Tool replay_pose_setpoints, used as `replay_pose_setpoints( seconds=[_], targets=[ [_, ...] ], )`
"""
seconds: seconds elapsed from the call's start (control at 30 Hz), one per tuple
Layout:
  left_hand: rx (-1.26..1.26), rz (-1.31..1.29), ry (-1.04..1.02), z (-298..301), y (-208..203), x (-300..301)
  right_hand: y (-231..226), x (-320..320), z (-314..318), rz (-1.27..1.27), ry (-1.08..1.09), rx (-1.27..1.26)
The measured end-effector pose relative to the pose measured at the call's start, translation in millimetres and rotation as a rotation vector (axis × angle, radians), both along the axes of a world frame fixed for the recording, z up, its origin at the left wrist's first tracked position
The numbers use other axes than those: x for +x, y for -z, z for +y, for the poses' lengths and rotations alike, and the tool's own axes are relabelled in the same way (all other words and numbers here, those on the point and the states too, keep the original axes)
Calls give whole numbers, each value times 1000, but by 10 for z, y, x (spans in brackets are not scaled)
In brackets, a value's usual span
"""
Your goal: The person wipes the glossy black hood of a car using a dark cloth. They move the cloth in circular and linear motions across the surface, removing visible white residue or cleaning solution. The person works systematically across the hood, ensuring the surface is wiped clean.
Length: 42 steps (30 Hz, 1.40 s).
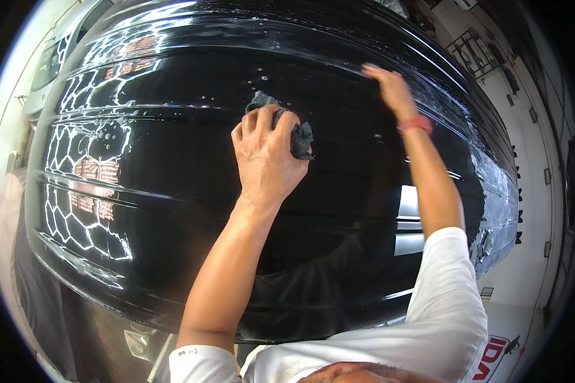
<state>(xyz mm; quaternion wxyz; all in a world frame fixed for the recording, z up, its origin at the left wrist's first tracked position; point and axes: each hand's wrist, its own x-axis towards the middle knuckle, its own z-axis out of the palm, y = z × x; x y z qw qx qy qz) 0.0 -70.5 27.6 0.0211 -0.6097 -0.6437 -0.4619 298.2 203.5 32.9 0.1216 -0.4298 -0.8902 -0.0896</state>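
Note:
My left hand [262, 150] is closed around a bunched dark grey cloth [302, 142], pressing it onto a wet, glossy black ribbed panel [198, 147] that looks like a vehicle's roof. The cloth shows past the fingertips and beside the thumb. Farther out to the right, my right hand [393, 92] has its fingers stretched out and holds nothing. It is over the roof; whether it touches the surface I cannot tell. A red band [415, 124] circles that wrist.
Water drops and streaks [262, 78] dot the roof, which mirrors hexagonal lights at left. Greyish film [492, 198] covers its right end. A pale vehicle [51, 67] stands at the far left. Along the right runs a white wall [533, 147] with a dark rack [473, 51].

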Motion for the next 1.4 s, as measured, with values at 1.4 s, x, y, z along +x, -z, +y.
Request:
replay_pose_setpoints(
  seconds=[1.4],
  targets=[
    [3,27,52,5,18,-65,-74,-2828,8,-317,-22,-209]
  ],
)
